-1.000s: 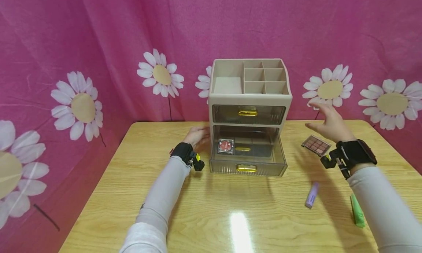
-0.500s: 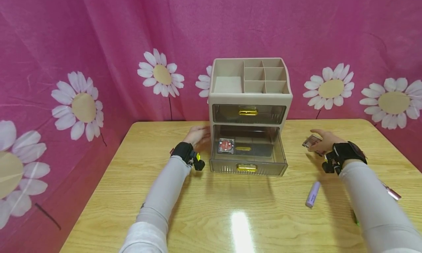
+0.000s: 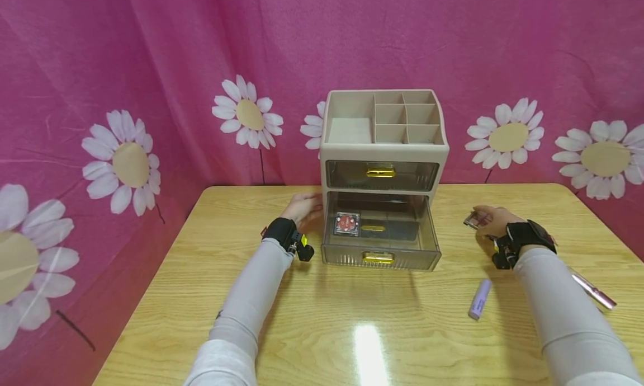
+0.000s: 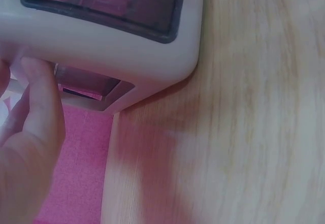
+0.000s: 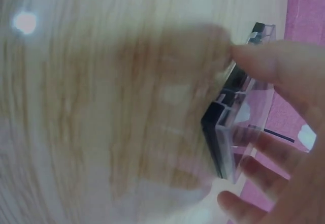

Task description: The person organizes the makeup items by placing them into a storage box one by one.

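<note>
1. Right hand (image 3: 497, 221): lowered since the first frame, from above the palette (image 5: 228, 98) onto it; fingers now grip the palette between thumb and fingertips.
2. Palette: right of the organizer (image 3: 384, 153), tilted from its former flat position; whether an edge touches the desk (image 3: 241, 307) cannot be told.
3. Left hand (image 3: 302, 208): at the organizer's left side, fingers extended, touching the side wall.
4. Organizer: beige, two drawers; lower drawer (image 3: 347, 256) pulled out, red square compact (image 3: 347, 224) lying inside at left.
5. Purple tube (image 3: 480, 299): on desk, nearer the person than the palette.
6. Pink tube (image 3: 593, 291): beside the right sleeve (image 3: 568, 313).
</note>
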Demonstrator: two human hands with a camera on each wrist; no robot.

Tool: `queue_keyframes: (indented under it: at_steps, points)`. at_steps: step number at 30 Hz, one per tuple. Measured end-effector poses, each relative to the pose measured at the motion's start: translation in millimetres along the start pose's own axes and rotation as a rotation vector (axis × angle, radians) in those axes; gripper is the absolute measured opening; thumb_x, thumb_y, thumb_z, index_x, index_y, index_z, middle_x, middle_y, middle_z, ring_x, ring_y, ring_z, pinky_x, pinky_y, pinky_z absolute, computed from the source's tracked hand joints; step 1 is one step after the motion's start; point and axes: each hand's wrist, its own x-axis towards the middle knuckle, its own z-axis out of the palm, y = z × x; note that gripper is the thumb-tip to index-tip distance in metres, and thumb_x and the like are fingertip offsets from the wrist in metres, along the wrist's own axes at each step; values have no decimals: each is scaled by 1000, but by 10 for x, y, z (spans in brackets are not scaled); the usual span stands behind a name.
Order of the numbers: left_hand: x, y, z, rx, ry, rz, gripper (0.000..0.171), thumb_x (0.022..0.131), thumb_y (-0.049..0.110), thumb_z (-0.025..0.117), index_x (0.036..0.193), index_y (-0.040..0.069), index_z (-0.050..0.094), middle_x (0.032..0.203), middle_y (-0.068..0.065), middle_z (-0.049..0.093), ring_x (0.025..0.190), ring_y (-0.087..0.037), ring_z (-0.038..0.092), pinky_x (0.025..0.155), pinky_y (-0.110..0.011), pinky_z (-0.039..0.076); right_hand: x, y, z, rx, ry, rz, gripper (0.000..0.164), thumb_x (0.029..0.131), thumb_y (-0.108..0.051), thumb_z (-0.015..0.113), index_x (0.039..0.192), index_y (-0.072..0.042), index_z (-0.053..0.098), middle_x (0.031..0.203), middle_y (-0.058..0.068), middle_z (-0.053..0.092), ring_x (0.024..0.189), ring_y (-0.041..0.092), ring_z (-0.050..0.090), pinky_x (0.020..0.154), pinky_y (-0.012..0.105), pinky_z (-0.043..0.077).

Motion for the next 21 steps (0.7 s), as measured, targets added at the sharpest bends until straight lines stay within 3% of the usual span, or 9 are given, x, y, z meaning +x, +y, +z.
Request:
queue_keyframes:
  at_steps: [2, 4, 6, 9, 11, 13, 14, 16, 21]
  points:
    - [-103, 80, 43, -11, -13, 2, 37, 85, 7, 63, 120, 0, 55, 105, -15, 64, 94, -22, 62, 78, -29, 54, 5, 20, 5, -19, 11, -26, 72, 77, -19, 67, 129, 14, 31, 113, 42, 43, 87, 35, 48, 69, 38, 44]
    - [-65, 57, 32, 2, 0, 3, 36, 86, 7, 62, 120, -2, 55, 103, -16, 64, 93, -23, 63, 77, -30, 54, -3, 18, 1, -15, 19, -38, 71, 78, -19, 67, 129, 14, 31, 113, 43, 43, 83, 33, 48, 67, 35, 43]
    - [101, -64, -45, 18, 21, -16, 39, 88, 6, 58, 125, -2, 51, 110, -17, 62, 98, -25, 61, 81, -33, 53, -11, 16, 1, -7, 30, -42, 72, 78, -21, 68, 129, 14, 32, 114, 43, 43, 84, 33, 48, 66, 34, 43]
    - [495, -354, -250, 8, 36, -51, 42, 87, 7, 60, 128, 0, 50, 113, -16, 60, 101, -25, 59, 83, -36, 52, -19, 17, 7, 19, 45, -34, 73, 78, -23, 69, 131, 12, 32, 115, 42, 44, 85, 34, 49, 66, 34, 42]
    - [742, -552, -417, -18, -5, -34, 43, 83, 11, 67, 124, 5, 55, 110, -14, 62, 98, -24, 61, 80, -35, 53, -13, 26, 18, 37, 60, -22, 72, 78, -23, 69, 131, 11, 33, 116, 40, 45, 89, 36, 50, 68, 34, 44]
    - [817, -617, -484, -45, -31, -27, 43, 79, 15, 72, 119, 8, 59, 107, -11, 63, 95, -22, 62, 78, -34, 54, -1, 41, 26, 50, 69, -14, 73, 77, -24, 70, 131, 10, 35, 116, 40, 46, 92, 37, 50, 70, 37, 45]
    - [768, -583, -460, -48, -32, -25, 43, 79, 15, 72, 119, 8, 59, 108, -11, 63, 97, -22, 62, 80, -34, 53, 7, 49, 30, 58, 72, -8, 73, 77, -24, 70, 131, 10, 35, 115, 39, 47, 92, 38, 50, 71, 38, 45]
    - [507, -387, -311, -19, -18, -22, 43, 82, 14, 69, 122, 7, 56, 111, -12, 62, 99, -22, 61, 81, -33, 53, 23, 67, 35, 71, 72, 3, 75, 75, -26, 71, 131, 10, 36, 115, 38, 47, 92, 38, 50, 72, 40, 46]
    - [-673, 563, 438, 99, 100, -84, 40, 93, 4, 50, 132, -4, 44, 123, -18, 55, 108, -24, 55, 90, -32, 48, 59, 107, 43, 93, 68, 27, 77, 72, -27, 73, 130, 9, 38, 110, 35, 51, 84, 32, 51, 64, 34, 46]
